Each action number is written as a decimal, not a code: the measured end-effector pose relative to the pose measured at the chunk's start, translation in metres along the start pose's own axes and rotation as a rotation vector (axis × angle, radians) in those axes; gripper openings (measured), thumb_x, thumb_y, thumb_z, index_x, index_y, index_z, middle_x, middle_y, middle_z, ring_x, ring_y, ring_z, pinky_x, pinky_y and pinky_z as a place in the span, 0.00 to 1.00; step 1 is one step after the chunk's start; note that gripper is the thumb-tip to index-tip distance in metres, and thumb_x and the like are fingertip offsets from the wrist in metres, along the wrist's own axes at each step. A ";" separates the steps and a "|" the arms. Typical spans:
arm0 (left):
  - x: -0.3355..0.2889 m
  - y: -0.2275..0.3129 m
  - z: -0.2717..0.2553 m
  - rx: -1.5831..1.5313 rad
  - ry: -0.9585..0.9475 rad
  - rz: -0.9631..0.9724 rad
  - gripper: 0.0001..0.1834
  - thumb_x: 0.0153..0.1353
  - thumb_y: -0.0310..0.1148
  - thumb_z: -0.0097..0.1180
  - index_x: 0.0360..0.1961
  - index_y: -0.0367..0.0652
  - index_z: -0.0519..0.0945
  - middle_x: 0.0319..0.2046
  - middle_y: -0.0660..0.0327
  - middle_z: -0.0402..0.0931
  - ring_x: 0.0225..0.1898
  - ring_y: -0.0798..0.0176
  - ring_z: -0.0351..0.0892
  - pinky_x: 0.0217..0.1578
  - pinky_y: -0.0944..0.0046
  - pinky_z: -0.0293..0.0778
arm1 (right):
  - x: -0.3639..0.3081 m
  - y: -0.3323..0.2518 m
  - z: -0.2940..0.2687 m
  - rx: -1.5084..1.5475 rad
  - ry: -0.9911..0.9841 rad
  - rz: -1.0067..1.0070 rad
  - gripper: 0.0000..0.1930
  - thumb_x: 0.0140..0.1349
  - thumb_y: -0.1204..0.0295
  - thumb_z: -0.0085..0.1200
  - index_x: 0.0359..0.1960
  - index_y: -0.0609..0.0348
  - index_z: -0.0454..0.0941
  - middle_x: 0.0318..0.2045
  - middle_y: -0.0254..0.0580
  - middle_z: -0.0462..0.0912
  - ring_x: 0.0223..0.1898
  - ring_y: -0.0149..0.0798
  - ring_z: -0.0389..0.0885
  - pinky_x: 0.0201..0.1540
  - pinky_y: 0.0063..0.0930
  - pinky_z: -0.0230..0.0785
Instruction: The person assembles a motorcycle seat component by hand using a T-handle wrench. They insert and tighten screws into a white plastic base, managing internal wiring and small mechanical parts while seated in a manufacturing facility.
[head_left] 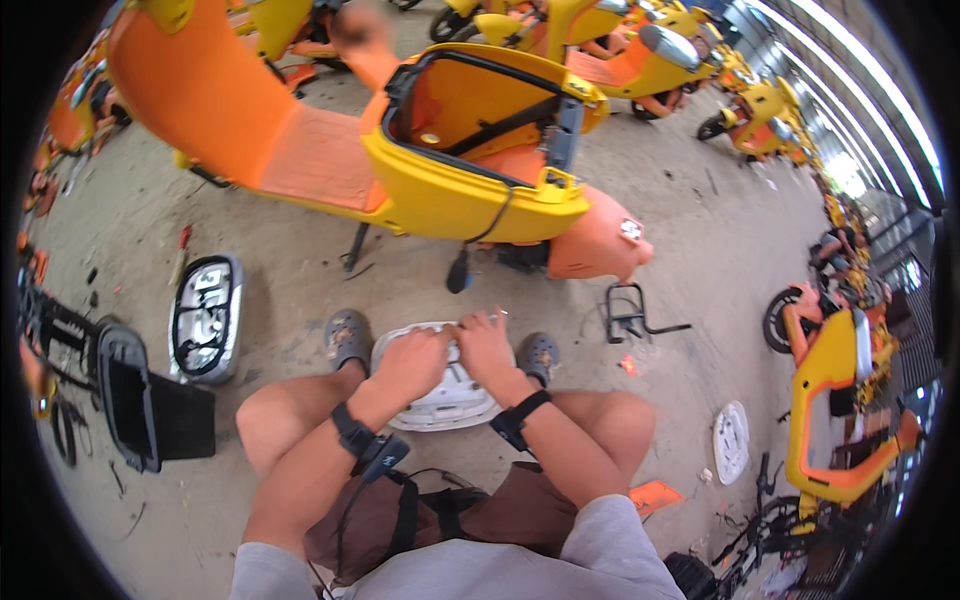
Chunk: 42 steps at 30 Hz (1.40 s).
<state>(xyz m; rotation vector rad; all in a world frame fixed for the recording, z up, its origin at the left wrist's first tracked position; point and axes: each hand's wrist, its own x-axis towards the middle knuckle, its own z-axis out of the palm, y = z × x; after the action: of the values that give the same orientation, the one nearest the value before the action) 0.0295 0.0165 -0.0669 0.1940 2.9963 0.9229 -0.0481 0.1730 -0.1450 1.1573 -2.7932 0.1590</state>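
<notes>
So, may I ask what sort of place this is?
Probably a scooter workshop or dismantling hall: a yellow-and-orange scooter stands with its top open, a loose white panel is being handled, and more scooters stand beyond.

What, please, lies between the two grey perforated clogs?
In the head view, a rounded white plastic panel lies between the left clog and the right clog, with the left hand and right hand over it.

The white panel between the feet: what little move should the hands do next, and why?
Perhaps the left hand should steady the white panel while the right hand works near its far edge, because both hands are close together there and neither braces the near edge.
</notes>
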 end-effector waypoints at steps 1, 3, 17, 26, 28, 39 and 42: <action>0.000 0.000 -0.001 -0.011 0.013 0.029 0.12 0.58 0.31 0.57 0.42 0.38 0.83 0.38 0.47 0.83 0.42 0.42 0.81 0.43 0.47 0.78 | -0.001 0.002 0.000 -0.017 0.060 -0.012 0.18 0.54 0.73 0.55 0.46 0.42 0.85 0.42 0.43 0.80 0.54 0.43 0.75 0.50 0.50 0.62; 0.001 0.003 -0.001 -0.024 0.006 0.055 0.13 0.58 0.32 0.58 0.43 0.38 0.83 0.39 0.47 0.83 0.43 0.42 0.81 0.43 0.47 0.78 | -0.003 0.005 -0.001 0.000 0.120 -0.008 0.16 0.53 0.73 0.55 0.44 0.44 0.86 0.43 0.44 0.77 0.53 0.45 0.73 0.50 0.50 0.62; -0.005 -0.004 -0.002 -0.026 -0.099 0.098 0.11 0.60 0.31 0.52 0.41 0.42 0.82 0.31 0.45 0.82 0.36 0.40 0.82 0.37 0.43 0.77 | -0.004 -0.003 -0.005 0.258 -0.082 0.117 0.14 0.53 0.66 0.58 0.43 0.45 0.85 0.28 0.46 0.85 0.32 0.50 0.85 0.36 0.47 0.74; -0.005 -0.004 -0.001 -0.024 -0.081 0.172 0.09 0.61 0.31 0.53 0.39 0.39 0.80 0.29 0.47 0.82 0.34 0.41 0.82 0.36 0.45 0.77 | -0.008 -0.004 -0.002 0.302 -0.043 0.074 0.22 0.51 0.67 0.60 0.51 0.43 0.82 0.31 0.42 0.85 0.35 0.53 0.84 0.35 0.45 0.77; -0.005 -0.001 -0.002 -0.048 -0.072 0.189 0.10 0.61 0.31 0.54 0.40 0.39 0.80 0.30 0.47 0.83 0.35 0.42 0.82 0.37 0.46 0.77 | -0.015 0.004 -0.003 0.313 -0.003 0.071 0.26 0.52 0.68 0.59 0.57 0.43 0.79 0.31 0.43 0.85 0.35 0.53 0.84 0.35 0.47 0.77; -0.006 -0.007 0.003 -0.031 -0.073 0.212 0.14 0.57 0.26 0.51 0.43 0.39 0.82 0.32 0.46 0.83 0.36 0.44 0.84 0.37 0.47 0.78 | -0.011 0.014 -0.005 0.179 0.137 0.070 0.14 0.57 0.74 0.56 0.46 0.50 0.82 0.31 0.48 0.85 0.30 0.52 0.85 0.30 0.47 0.75; -0.007 -0.005 -0.002 -0.019 -0.179 0.134 0.14 0.61 0.29 0.53 0.47 0.38 0.82 0.38 0.47 0.83 0.42 0.43 0.82 0.44 0.48 0.77 | -0.011 0.003 -0.009 0.166 0.118 0.150 0.08 0.60 0.70 0.55 0.38 0.51 0.85 0.29 0.49 0.85 0.28 0.52 0.85 0.29 0.45 0.76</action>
<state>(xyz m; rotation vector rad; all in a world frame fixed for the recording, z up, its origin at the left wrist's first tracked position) 0.0360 0.0100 -0.0682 0.4566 2.8375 0.8904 -0.0424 0.1840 -0.1381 0.9344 -2.8033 0.4643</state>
